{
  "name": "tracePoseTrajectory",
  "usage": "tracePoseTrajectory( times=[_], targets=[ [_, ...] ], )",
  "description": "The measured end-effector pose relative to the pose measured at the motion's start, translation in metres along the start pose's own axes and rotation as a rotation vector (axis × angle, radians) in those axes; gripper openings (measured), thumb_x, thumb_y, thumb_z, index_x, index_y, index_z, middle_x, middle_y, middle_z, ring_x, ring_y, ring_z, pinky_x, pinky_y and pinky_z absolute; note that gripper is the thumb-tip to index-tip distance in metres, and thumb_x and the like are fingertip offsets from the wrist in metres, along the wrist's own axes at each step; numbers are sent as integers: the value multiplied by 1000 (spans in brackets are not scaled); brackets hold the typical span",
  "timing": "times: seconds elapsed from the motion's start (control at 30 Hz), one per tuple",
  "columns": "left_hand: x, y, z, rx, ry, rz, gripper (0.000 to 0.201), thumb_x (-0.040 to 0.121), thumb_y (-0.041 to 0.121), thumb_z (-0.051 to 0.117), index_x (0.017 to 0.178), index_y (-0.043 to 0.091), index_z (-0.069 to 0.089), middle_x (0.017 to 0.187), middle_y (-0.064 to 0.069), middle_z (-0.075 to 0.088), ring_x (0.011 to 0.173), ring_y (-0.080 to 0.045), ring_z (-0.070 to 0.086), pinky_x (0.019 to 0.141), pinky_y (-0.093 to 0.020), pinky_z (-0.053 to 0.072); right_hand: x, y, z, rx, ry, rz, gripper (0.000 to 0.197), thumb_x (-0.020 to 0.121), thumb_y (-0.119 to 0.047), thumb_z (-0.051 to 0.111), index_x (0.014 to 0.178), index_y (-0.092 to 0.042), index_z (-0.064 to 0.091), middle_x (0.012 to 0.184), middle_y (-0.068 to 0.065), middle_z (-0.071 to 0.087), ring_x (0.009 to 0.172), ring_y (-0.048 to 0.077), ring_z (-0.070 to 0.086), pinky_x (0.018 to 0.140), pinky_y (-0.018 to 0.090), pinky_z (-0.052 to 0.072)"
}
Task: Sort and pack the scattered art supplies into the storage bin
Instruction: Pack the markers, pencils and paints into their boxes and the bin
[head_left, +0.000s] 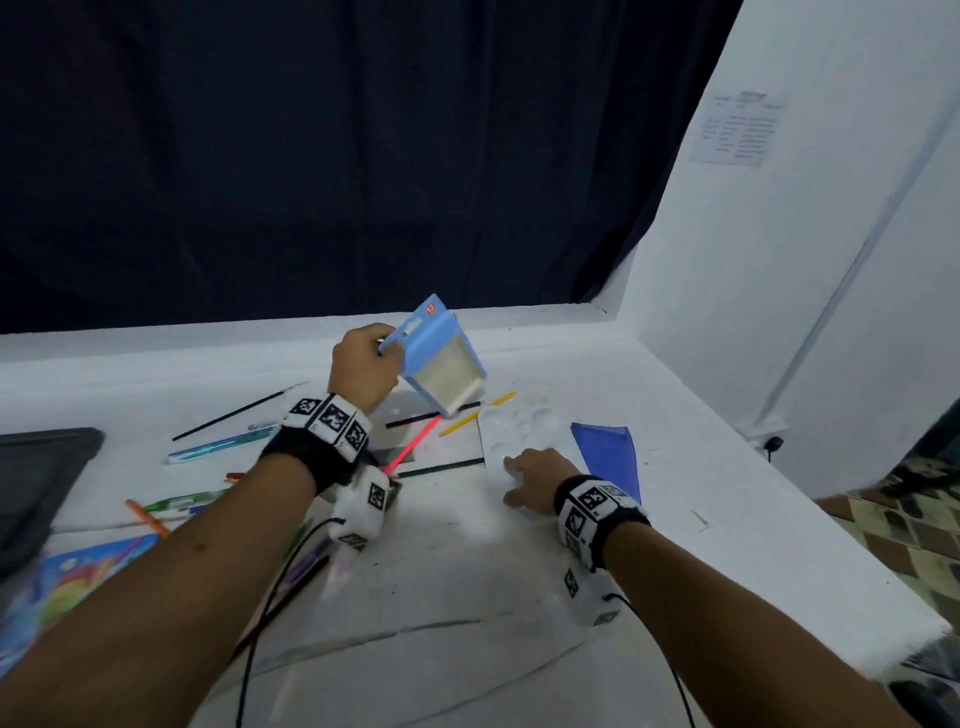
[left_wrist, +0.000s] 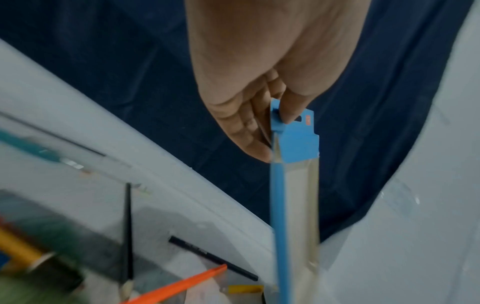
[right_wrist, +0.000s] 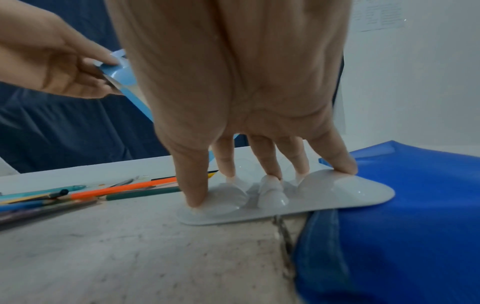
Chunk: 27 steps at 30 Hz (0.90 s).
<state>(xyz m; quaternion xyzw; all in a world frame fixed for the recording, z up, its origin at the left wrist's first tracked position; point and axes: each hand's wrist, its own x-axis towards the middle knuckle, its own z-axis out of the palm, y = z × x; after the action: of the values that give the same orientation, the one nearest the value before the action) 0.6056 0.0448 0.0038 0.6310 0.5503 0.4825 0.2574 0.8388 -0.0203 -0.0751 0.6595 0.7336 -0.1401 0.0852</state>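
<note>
Blue box (head_left: 439, 353) in left hand (head_left: 363, 366); palette (head_left: 524, 436) under right hand (head_left: 532, 480)

You work in a plain indoor recording corner: a white scuffed worktop (head_left: 467, 597), a dark blue curtain (head_left: 311, 156) behind, a white wall (head_left: 831, 260) with a printed paper sheet (head_left: 740, 130).

One blue pencil box (head_left: 439, 353); one white paint palette (head_left: 519, 436); one blue folder (head_left: 610, 457); one thin black paintbrush (head_left: 239, 411); pencils and pens too overlapped to count.
</note>
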Motion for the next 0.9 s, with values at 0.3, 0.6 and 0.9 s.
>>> tracePoseTrajectory(
  times=[0.3,0.6,0.9],
  targets=[
    [-83,-19,-41,-349,-118,-401,12,96,5,55,101,7,66,92,-17,66,66,-20,65,53,-26,56,-16,11,-12,218,73,-23,25,93,-25,61,114,-11,63,121,8,60,120,29,55,88,29,44],
    [-182,-32,-48,-203,-361,-609,8,94,-1,57,97,-3,64,79,-22,67,57,-22,69,53,-32,59,-89,-15,-14,419,142,-311,24,85,-25,71,108,-17,70,100,3,70,96,17,64,80,22,45],
    [-206,-21,-31,32,-282,-442,38,78,3,77,112,4,60,83,-12,65,59,-15,65,52,-22,52,-127,-53,44,285,-70,-332,50,76,-20,75,123,-15,60,89,0,56,75,16,62,74,29,53]
  ],
)
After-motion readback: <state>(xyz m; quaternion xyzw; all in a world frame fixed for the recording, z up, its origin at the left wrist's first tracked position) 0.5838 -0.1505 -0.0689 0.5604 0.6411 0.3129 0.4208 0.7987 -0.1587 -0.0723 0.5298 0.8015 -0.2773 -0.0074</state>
